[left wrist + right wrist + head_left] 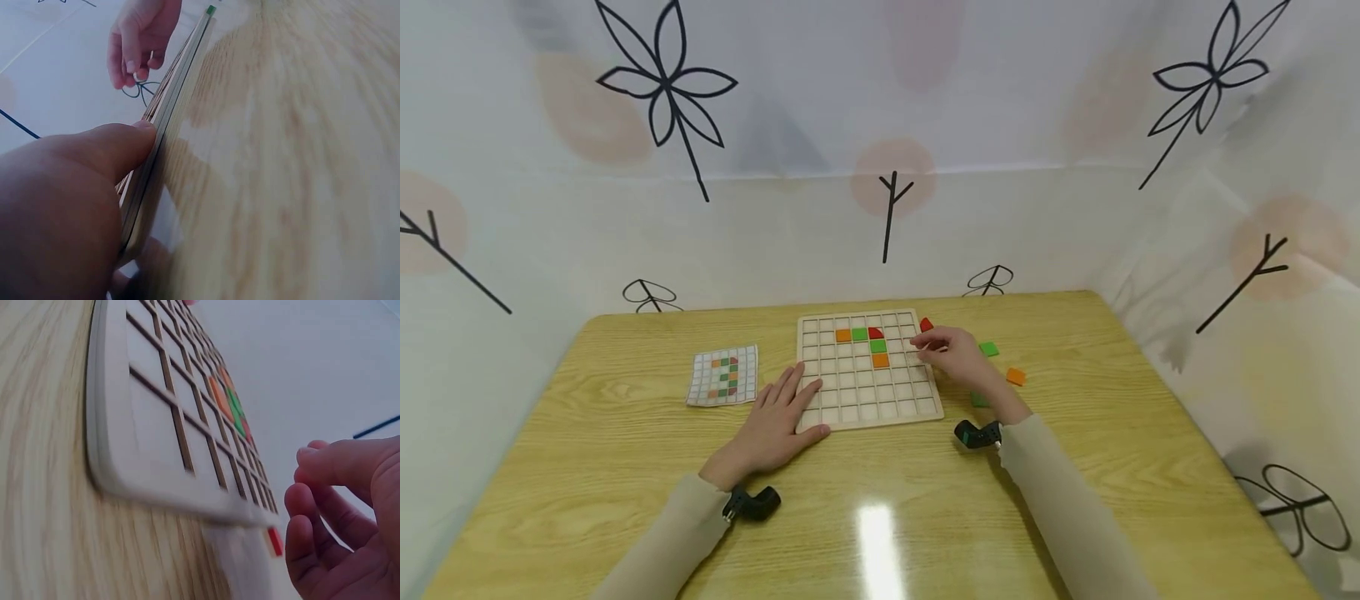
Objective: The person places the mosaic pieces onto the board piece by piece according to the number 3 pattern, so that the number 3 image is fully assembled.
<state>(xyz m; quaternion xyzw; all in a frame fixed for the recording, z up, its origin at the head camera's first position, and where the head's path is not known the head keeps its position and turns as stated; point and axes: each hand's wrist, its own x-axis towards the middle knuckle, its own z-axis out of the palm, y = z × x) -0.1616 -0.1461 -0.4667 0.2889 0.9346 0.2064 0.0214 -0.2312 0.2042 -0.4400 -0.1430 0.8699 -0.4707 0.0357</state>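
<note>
A wooden grid board (871, 398) lies on the table, with several coloured tiles set in its upper cells. Among them are an orange tile (843, 335), a green tile (878, 346) and a red tile with a rounded side (876, 332). My left hand (775, 429) rests on the board's left edge, fingers spread and thumb at the near corner. Above the board's right edge hovers my right hand (957, 354), its fingers loosely bent; no tile shows between them. Just beyond its fingertips lies a loose red tile (927, 323).
On the table's left is a printed pattern card (723, 377) with a coloured grid. Loose tiles lie right of the board: a green one (988, 348), an orange one (1016, 377) and a darker green one (979, 400) partly behind the right wrist. A patterned cloth surrounds the table.
</note>
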